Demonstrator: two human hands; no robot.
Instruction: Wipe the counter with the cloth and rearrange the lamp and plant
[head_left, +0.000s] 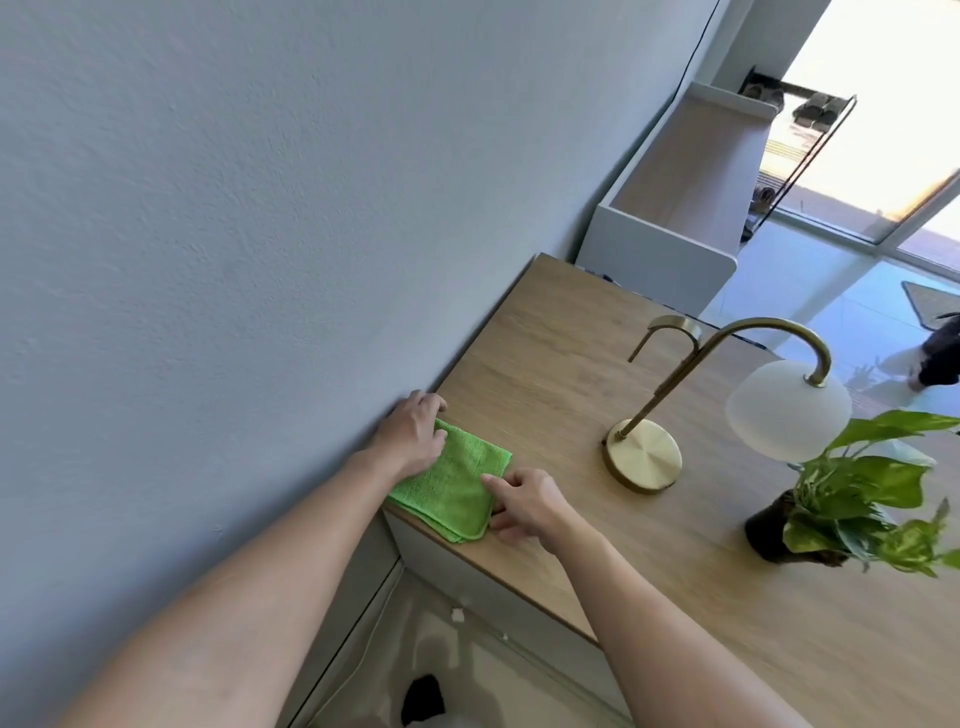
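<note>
At the worktop's (545, 364) corner by the wall, a folded green cloth (457, 488) lies flat along the near edge. Left hand (413, 434) rests on the cloth's wall-side end, fingers curled over it against the wall. Right hand (524, 504) pinches the cloth's other edge between thumb and fingers. Further along the worktop stands a brass lamp (644, 454) with a white globe shade, and just beside it a potted plant (852, 509) near the front edge
</note>
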